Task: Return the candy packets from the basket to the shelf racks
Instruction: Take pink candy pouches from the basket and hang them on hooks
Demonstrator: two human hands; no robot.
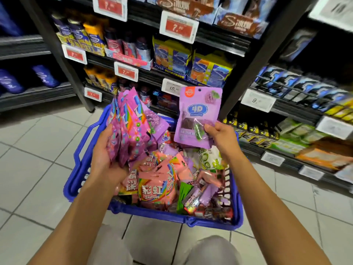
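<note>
A blue plastic basket (76, 180) sits on the tiled floor, filled with candy packets, pink Skittles packets (154, 188) on top. My left hand (104, 155) grips a fanned bunch of purple Skittles packets (129, 127) above the basket's left side. My right hand (219, 136) pinches the lower right corner of a single lilac 4D gummy packet (198, 115), held upright above the basket's far edge. A white-green packet (209, 157) lies below that hand.
Dark shelf racks (168, 75) with gum and candy boxes and red price tags stand just behind the basket. More shelves (298, 111) run along the right, others at far left. Grey tiled floor (32, 161) lies left; my knees show below.
</note>
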